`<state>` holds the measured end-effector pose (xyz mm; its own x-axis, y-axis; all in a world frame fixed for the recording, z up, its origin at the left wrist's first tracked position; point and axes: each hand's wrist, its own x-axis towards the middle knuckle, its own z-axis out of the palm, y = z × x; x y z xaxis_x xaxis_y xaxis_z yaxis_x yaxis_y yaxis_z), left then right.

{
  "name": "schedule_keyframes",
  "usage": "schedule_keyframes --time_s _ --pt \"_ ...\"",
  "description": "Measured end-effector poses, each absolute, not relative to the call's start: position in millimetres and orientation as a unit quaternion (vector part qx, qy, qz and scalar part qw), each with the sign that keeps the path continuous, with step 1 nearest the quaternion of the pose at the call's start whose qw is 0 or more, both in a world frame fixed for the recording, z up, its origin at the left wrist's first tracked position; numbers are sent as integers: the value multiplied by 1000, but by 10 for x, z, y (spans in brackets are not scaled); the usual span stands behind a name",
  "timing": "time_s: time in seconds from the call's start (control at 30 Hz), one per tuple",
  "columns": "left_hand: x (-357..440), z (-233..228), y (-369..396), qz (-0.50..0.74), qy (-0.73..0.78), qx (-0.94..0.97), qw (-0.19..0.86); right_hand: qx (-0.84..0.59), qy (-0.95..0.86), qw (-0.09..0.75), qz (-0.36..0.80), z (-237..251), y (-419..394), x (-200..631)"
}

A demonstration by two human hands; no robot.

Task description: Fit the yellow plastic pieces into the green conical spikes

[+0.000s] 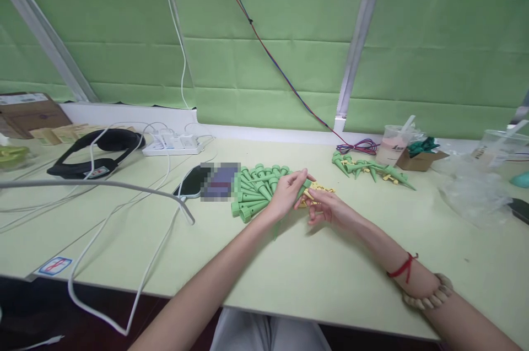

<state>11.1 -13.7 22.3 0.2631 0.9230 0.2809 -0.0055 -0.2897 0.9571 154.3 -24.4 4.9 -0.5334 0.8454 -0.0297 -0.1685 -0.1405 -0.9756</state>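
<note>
Green spike (306,185) pinched in left hand (285,194) fingertips, right hand (324,209) touching below, grasp unclear; pale green, tapered, plastic.

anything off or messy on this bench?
Nothing spilled or broken. Only oddity: a white cable trails off the table's front edge in a hanging loop. Green spikes lie piled beside the left hand.

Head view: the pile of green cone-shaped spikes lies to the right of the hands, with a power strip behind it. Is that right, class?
Not quite. In the head view the pile of green cone-shaped spikes lies to the left of the hands, not the right. The power strip is indeed behind it.
</note>
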Motion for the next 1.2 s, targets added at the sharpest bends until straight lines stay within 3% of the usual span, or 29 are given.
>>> schedule_keyframes --time_s 0.17,0.3,0.43,0.6,0.67,0.73,0.8,0.9,0.97,1.07,1.2 --pt "71 245 -128 468 348 672 456 -309 -485 361 734 76 -279 1562" --pt "71 224 -115 462 354 680 446 -368 -518 392 666 78 -267 1567" --pt "101 159 -113 478 387 668 418 -425 -579 438 540 44 -278 1527" --pt "126 138 -141 480 422 659 397 -365 -738 525 217 -31 -347 1476" --pt "128 159 -149 491 405 659 401 -352 -755 528 166 -12 -378 1465" --pt "129 183 -153 510 380 652 412 -374 -725 535 219 37 -399 1458" --pt "131 202 -155 529 360 642 421 -402 -665 519 355 88 -400 1455" --pt "130 215 -160 535 357 636 426 -402 -582 432 560 118 -367 1466" --pt "127 215 -164 527 360 638 431 -379 -555 388 630 104 -336 1482" --pt "121 207 -165 520 358 644 432 -363 -537 380 660 82 -308 1508" --pt "125 180 -158 516 367 653 415 -398 -586 396 584 96 -313 1518"
